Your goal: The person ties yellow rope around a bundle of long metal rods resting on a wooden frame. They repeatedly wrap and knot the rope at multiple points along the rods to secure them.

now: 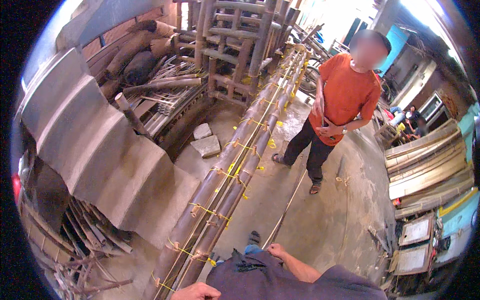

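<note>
Tied bamboo poles [232, 155] stretch lengthwise; far end ahead, rightward

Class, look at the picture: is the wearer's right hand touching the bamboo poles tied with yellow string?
Apart. The head view shows the right hand to the right of the bamboo poles, with dark clothing and floor between them.
</note>
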`<action>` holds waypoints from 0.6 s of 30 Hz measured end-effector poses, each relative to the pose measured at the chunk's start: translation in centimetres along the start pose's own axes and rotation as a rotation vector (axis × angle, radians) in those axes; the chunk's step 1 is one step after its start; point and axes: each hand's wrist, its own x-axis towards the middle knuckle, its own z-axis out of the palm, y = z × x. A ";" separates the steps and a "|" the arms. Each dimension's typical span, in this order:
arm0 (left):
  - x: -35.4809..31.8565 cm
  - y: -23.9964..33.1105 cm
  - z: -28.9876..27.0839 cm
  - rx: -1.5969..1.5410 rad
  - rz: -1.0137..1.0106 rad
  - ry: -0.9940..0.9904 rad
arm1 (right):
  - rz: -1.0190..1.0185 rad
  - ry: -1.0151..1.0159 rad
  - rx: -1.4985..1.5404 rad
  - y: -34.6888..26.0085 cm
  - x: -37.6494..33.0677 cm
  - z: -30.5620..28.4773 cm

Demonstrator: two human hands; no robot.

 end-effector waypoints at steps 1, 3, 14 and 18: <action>0.5 0.2 0.0 0.023 -0.005 -0.084 | -0.011 0.024 0.018 0.6 -0.1 0.1; 0.7 1.3 0.6 0.163 0.519 0.218 | -0.014 0.046 0.027 1.7 0.3 -0.1; 2.3 1.2 -0.3 -0.057 0.360 -0.050 | 0.068 0.125 0.140 1.3 -0.9 2.4; 4.2 2.0 -0.7 0.072 0.354 0.130 | 0.170 0.123 0.324 3.4 -2.1 3.1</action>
